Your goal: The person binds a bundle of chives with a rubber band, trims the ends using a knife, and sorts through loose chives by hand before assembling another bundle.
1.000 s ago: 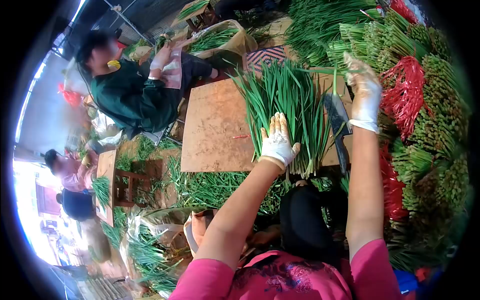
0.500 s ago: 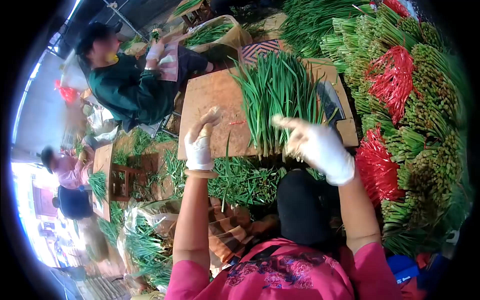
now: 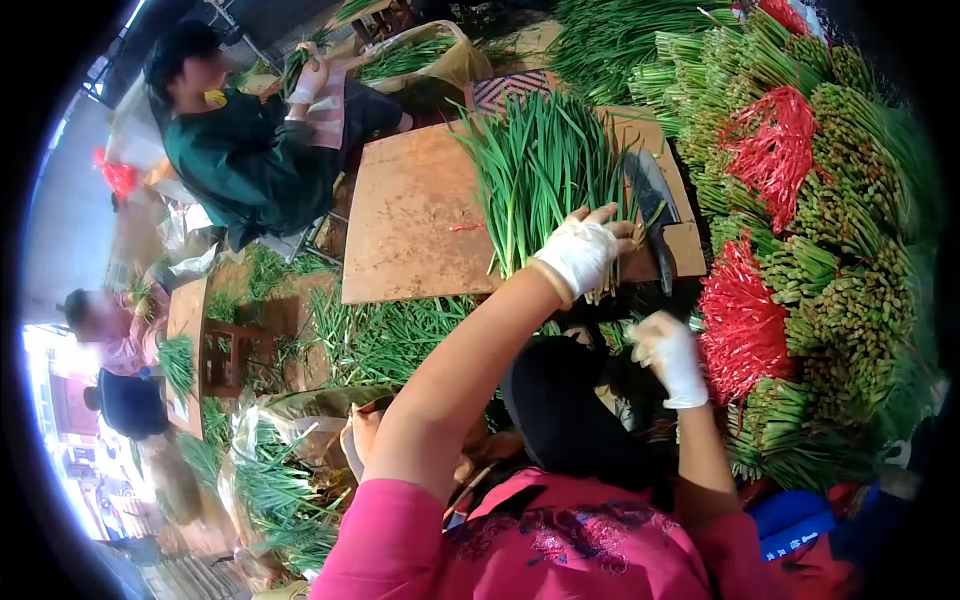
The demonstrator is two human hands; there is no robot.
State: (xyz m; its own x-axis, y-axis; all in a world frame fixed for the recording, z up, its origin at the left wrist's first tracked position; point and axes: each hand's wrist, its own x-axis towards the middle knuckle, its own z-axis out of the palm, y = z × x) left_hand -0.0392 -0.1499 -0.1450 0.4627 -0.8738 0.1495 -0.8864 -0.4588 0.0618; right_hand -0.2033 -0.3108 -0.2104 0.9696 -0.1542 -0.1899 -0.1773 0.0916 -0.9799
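Both my hands wear white gloves. My left hand [image 3: 588, 245] reaches across to the right, fingers spread over the lower right part of a pile of green chives [image 3: 535, 175] on the wooden table [image 3: 410, 220]. Just right of it lies a wide-bladed knife [image 3: 650, 185] with a dark handle pointing toward me. My right hand [image 3: 668, 355] is below the table's near edge, beside a bunch of red plastic strips [image 3: 742, 315]. Its fingers are curled in, and I cannot make out anything between them. One small red strip [image 3: 465, 227] rests on the tabletop.
Stacked chive bundles [image 3: 850, 220] rise on the right, with another bunch of red strips [image 3: 772, 145] on them. Loose leaves [image 3: 390, 340] cover the ground below the table. A person in dark green [image 3: 245, 165] sits at the left; another [image 3: 125, 330] is farther back.
My left hand has swung right, from over the bare tabletop onto the chives. My right hand has dropped from the chives to below the table edge, its fingers now curled. The view has shifted slightly.
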